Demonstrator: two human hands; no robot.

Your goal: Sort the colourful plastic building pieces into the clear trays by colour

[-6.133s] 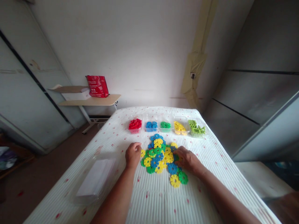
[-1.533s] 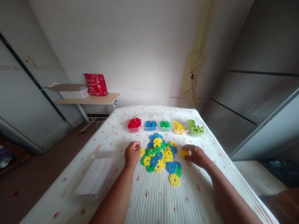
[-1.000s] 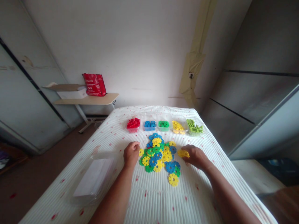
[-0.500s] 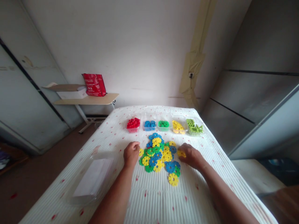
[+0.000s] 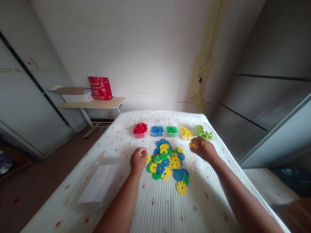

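Note:
My right hand [image 5: 204, 149] pinches a yellow notched disc [image 5: 193, 145], a flower-shaped plastic piece, just in front of the clear tub of yellow pieces [image 5: 186, 133]. Left of the pile, my left hand [image 5: 138, 160] has its fingers curled closed; what lies inside them, if anything, is hidden. A yellow disc [image 5: 148, 158] shows right beside its fingertips, and I cannot tell whether they grip it. Blue, green and yellow notched discs lie heaped in a loose pile [image 5: 166, 161] between my hands. One yellow disc [image 5: 181, 187] lies at the pile's near edge.
Behind the pile stand clear tubs of red pieces [image 5: 140, 130], blue discs [image 5: 157, 131], green discs [image 5: 171, 131] and light-green pieces [image 5: 203, 132]. A clear plastic lid or tray [image 5: 97, 184] with white paper lies at left. A side table [image 5: 102, 103] bears a red bag [image 5: 100, 88].
My right hand has moved away from me, from the pile's right side up to the yellow tub, with the yellow disc in it. My left hand stays in place; the view has shifted slightly.

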